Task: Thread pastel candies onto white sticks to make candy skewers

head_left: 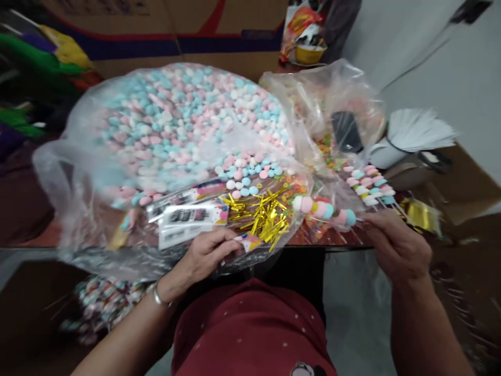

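My left hand (215, 246) is closed at the table's front edge, its thumb and fingers pinching a small printed plastic bag (250, 242). Gold twist ties (263, 215) lie in a loose heap just beyond it. A stack of flat printed bags (191, 222) is to the left of the ties. My right hand (399, 244) is closed on the stick end of a marshmallow skewer (321, 209), which points left with pink, white and blue pieces on it. Several finished-looking marshmallow skewers (370, 184) lie side by side behind my right hand.
A large clear bag of pastel marshmallows (188, 125) covers the left and middle of the table. Behind right is a bag of coloured rings (326, 149) with a dark phone-like slab (347, 131) on it. White sticks (418, 130) fan from a container. Wrapped sweets (105, 303) fill a box below left.
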`<state>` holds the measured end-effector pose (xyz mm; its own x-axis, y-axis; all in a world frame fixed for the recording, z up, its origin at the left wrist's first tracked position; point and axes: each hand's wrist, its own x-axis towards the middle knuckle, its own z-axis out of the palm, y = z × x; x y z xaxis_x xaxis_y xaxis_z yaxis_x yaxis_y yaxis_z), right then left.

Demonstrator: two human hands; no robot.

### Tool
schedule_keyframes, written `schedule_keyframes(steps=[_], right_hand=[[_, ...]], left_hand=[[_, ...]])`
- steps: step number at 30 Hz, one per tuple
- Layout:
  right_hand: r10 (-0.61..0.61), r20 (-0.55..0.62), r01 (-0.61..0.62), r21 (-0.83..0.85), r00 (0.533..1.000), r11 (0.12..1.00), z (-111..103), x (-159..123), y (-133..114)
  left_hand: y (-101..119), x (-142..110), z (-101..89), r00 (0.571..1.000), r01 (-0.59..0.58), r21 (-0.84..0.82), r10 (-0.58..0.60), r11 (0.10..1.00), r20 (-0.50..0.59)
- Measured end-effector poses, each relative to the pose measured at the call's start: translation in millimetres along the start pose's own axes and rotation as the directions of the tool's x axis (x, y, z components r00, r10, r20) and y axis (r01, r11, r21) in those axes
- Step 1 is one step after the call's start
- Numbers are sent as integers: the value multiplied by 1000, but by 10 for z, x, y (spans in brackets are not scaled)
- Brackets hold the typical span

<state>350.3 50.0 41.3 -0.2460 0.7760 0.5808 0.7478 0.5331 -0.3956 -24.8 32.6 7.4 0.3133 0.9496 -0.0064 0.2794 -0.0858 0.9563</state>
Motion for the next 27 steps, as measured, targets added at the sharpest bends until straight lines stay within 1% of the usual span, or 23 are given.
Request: schedule_keyframes(steps=[1, 3, 6, 10, 17, 22, 27], right_hand=[[-87, 43, 85, 28, 995, 996, 30, 63, -87], [-224, 95, 220, 60, 970, 974, 100, 169, -223], [-331, 133, 326, 60, 934, 943, 198, 257, -319], [-375, 165, 376, 25, 912, 926, 268, 273, -336], [-449, 182, 454, 14, 875, 891, 272, 289, -392], [-455, 216, 463, 15, 864, 886, 243, 296, -377], [-457, 257, 457, 64, 851, 887, 233, 331, -387]], left_hand=[[-2, -2, -6, 1000, 14, -40, -14, 999, 7], [-9, -23, -16, 999, 46, -115, -45, 992, 14], [-32, -70, -32, 994, 111, -212, -105, 971, 37], [-88, -98, -51, 985, 170, -309, -152, 936, 83], [-131, -64, -40, 972, 227, -365, -184, 903, 148], [-166, -50, -58, 953, 293, -361, -242, 885, 180], [-164, -49, -90, 932, 347, -334, -282, 876, 228]])
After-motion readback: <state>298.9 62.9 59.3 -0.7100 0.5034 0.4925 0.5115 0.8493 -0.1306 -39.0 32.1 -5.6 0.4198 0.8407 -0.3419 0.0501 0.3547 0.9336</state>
